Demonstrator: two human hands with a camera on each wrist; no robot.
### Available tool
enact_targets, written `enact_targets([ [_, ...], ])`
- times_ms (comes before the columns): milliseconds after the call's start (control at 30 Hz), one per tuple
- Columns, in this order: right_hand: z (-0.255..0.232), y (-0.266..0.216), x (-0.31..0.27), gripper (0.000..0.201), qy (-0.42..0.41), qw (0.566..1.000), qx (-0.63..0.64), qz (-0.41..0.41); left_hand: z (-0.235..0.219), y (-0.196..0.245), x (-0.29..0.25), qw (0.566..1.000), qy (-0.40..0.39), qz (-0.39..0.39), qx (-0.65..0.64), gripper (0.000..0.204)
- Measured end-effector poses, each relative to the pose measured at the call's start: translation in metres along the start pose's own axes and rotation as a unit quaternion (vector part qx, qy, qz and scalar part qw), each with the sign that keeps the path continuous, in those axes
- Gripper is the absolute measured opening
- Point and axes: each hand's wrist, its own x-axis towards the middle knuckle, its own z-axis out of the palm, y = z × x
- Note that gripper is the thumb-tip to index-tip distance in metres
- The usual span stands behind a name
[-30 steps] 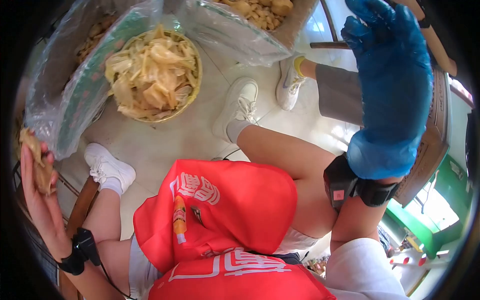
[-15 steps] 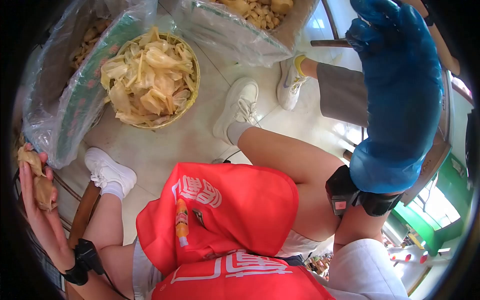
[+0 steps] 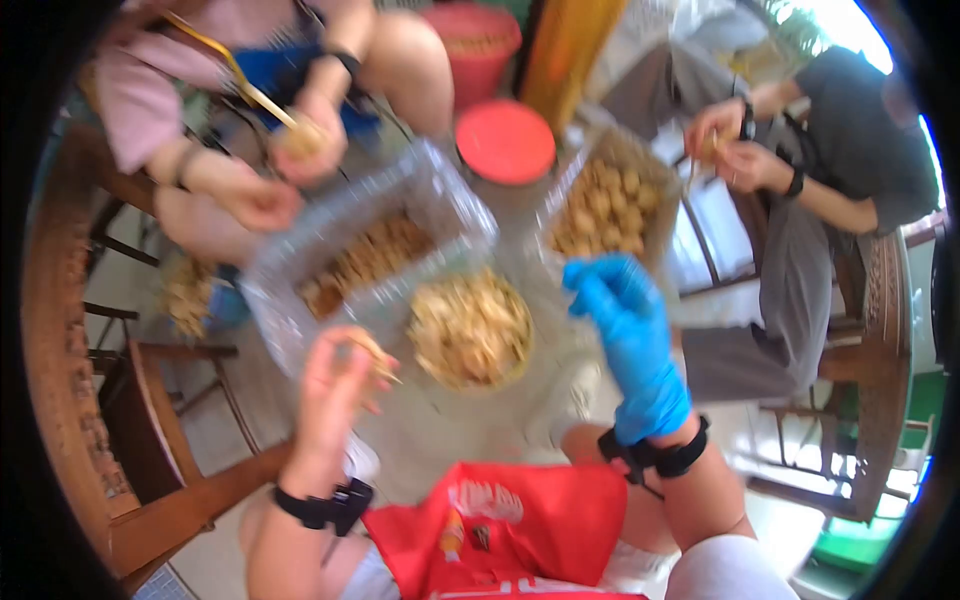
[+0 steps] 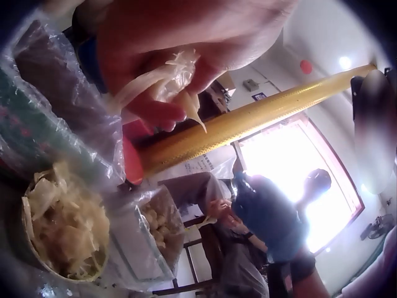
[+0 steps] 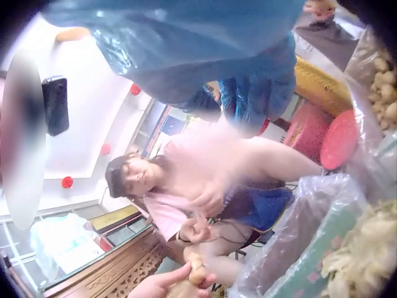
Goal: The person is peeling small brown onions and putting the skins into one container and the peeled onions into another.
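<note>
My bare left hand (image 3: 328,405) is raised left of the basket and grips a tan, layered vegetable piece (image 3: 366,349) between thumb and fingers. Thin translucent peel (image 4: 177,74) shows in the fingers in the left wrist view, and a rounded knobby end (image 5: 197,261) in the right wrist view. Over on the right, my right hand (image 3: 635,345), in a blue plastic glove, is held up with its fingers loosely bent. Nothing shows in its grasp. Between the hands, on the floor, stands a round basket (image 3: 527,345) heaped with pale peels (image 3: 465,320).
A plastic-lined box (image 3: 465,195) with brown pieces stands behind the basket. Another box (image 3: 660,215), right of it, holds rounded tan pieces. A red lid (image 3: 507,142) lies beyond. Two seated people work opposite, and a wooden chair (image 3: 190,420) is at left.
The head view has lifted, bringing the seated people and both boxes into sight. My left hand has come inward towards the basket with its tan piece; the gloved right hand sits lower and nearer the middle.
</note>
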Motion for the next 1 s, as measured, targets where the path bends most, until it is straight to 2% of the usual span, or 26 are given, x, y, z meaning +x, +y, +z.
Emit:
enact_targets([
  [67,0.030,-0.004,-0.007,0.017,-0.027,0.999,0.030,0.018,0.001,-0.006,0.000,0.999,-0.029,0.016,-0.021,0.019],
  [133,0.052,0.007,-0.008,0.023,-0.084,0.996,-0.009,0.028,0.000,-0.017,0.004,0.998,-0.028,0.036,-0.047,0.020],
  [267,0.095,-0.010,-0.020,0.034,-0.116,0.990,-0.061,-0.054,0.006,-0.005,0.002,0.997,-0.027,0.043,-0.058,0.028],
  [333,0.111,-0.004,-0.026,0.045,-0.138,0.974,-0.127,-0.129,0.006,0.002,-0.002,0.997,-0.017,0.058,-0.053,0.031],
  [400,0.122,0.001,-0.023,0.044,-0.176,0.971,-0.113,-0.114,0.002,-0.002,0.002,0.996,0.001,0.074,-0.049,0.031],
  [600,0.136,-0.013,-0.015,0.032,-0.208,0.971,-0.102,-0.058,-0.004,-0.005,0.018,0.993,0.043,0.109,-0.016,0.029],
  [667,0.137,-0.016,-0.012,0.030,-0.219,0.960,-0.148,-0.089,-0.003,-0.003,0.022,0.992,0.055,0.113,0.010,0.027],
  [700,0.138,-0.015,-0.010,0.030,-0.221,0.960,-0.148,-0.081,-0.001,-0.003,0.023,0.984,0.055,0.165,0.044,0.025],
  [733,0.138,-0.012,-0.009,0.028,-0.204,0.956,-0.175,-0.120,0.001,-0.003,0.024,0.973,0.052,0.212,0.076,0.022],
  [833,0.136,0.008,-0.003,0.025,-0.164,0.945,-0.204,-0.196,0.006,0.002,0.026,0.957,0.080,0.237,0.146,0.018],
  [900,0.133,0.004,-0.001,0.021,-0.157,0.934,-0.238,-0.214,0.005,-0.004,0.032,0.953,0.075,0.253,0.152,0.019],
  [933,0.132,0.003,0.002,0.021,-0.163,0.935,-0.252,-0.190,0.006,-0.003,0.031,0.957,0.067,0.245,0.140,0.018],
  [1000,0.126,0.003,0.003,0.021,-0.187,0.945,-0.193,-0.186,0.007,-0.001,0.027,0.947,0.075,0.253,0.185,0.018],
])
